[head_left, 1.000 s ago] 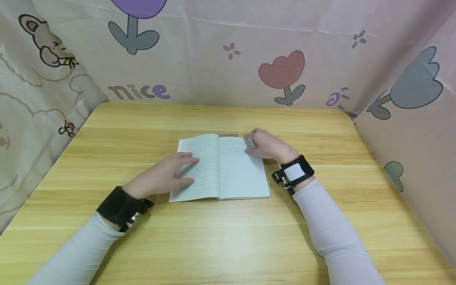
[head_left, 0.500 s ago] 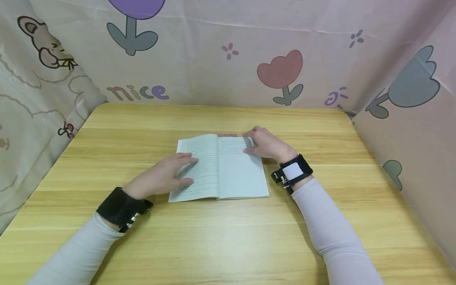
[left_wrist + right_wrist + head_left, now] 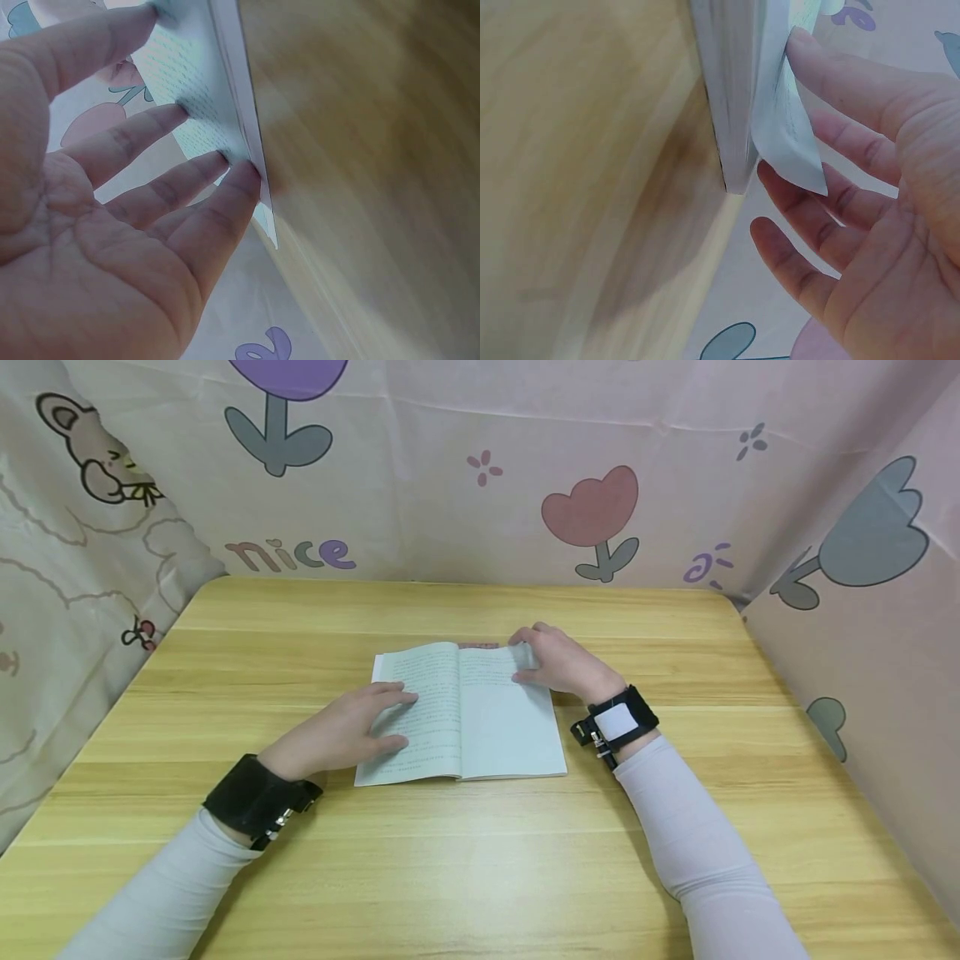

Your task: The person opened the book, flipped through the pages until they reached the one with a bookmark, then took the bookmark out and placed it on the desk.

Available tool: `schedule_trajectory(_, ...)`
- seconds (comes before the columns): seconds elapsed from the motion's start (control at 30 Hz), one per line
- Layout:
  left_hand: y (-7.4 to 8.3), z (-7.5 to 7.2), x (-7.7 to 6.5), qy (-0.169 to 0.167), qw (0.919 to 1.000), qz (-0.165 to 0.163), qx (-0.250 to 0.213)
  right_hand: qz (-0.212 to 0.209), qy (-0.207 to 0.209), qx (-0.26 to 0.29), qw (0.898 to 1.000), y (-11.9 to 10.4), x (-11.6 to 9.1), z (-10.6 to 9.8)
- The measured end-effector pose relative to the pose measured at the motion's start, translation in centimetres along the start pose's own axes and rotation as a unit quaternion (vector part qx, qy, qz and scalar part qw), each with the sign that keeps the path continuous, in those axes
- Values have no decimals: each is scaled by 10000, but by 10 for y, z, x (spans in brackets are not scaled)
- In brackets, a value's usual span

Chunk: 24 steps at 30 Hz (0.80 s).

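An open book (image 3: 510, 731) lies on the table, its left page full of printed lines, its right page printed only near the top. My left hand (image 3: 337, 731) rests on the left page with fingers spread; the left wrist view shows its fingertips (image 3: 180, 111) pressing the paper near the outer edge. At the upper right corner, my right hand (image 3: 566, 664) holds a page. In the right wrist view that page's corner (image 3: 784, 146) curls up from the thicker stack, with the thumb on its printed face and other fingers behind it.
The wooden table (image 3: 480, 868) extends around the book on all sides. A printed cloth (image 3: 435, 485) with flowers and the word "nice" hangs behind it and along both sides. A reddish strip (image 3: 478, 646) shows at the book's top edge.
My right fingertips have shifted slightly at the upper right corner, and the page corner there now bends up between them. The left hand stays in place.
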<state>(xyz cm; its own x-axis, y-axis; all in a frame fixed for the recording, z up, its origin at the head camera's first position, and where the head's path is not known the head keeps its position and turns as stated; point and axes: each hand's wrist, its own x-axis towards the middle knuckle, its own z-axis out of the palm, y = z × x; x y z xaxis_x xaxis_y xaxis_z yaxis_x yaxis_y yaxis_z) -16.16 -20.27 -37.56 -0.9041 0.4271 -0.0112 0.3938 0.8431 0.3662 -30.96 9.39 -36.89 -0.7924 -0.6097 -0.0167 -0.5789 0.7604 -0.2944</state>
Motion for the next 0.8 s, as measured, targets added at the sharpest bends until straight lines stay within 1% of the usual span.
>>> schedule_trajectory(0.2, -1, 1, 0, 10, 10000, -3, -13, -86, 9, 22, 10000, -1, 0, 0)
schedule_trajectory(0.4, -1, 1, 0, 8, 10000, -3, -43, -208, 131, 87, 9997, 1, 0, -1)
schedule_trajectory(0.63, 0, 0, 0, 3, 10000, -2, -57, -443, 361, 316, 9979, 3, 0, -5)
schedule_trajectory(0.8, 1, -1, 0, -7, 10000, -24, -47, -296, 461, 568, 9969, 3, -1, -10)
